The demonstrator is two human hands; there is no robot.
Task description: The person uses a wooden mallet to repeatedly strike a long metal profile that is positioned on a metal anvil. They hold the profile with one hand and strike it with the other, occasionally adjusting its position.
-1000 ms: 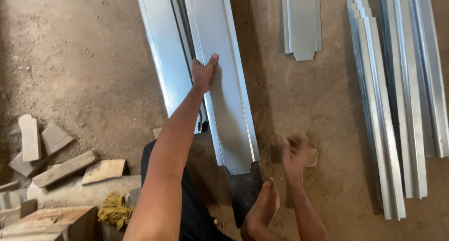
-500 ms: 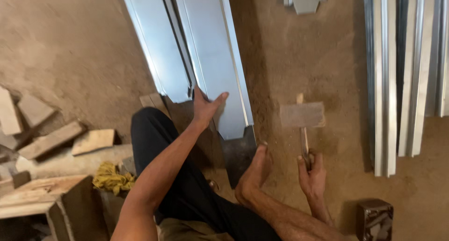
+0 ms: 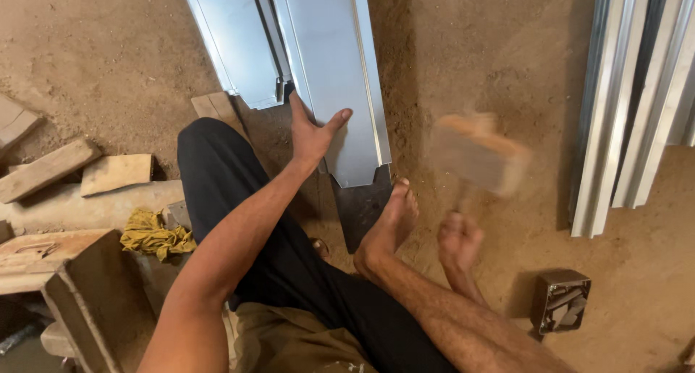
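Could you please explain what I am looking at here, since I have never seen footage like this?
There is no machine here: a camera worn on a person's head looks down at their own arms and legs as they sit on a dirt floor. The left hand presses flat on a folded sheet-metal panel, which rests on a dark steel bar; a bare foot lies against that bar. The right hand has its grip closed on the handle of a wooden mallet, blurred by motion. Around lie wood scraps, a yellow rag, more metal profiles and a small box.
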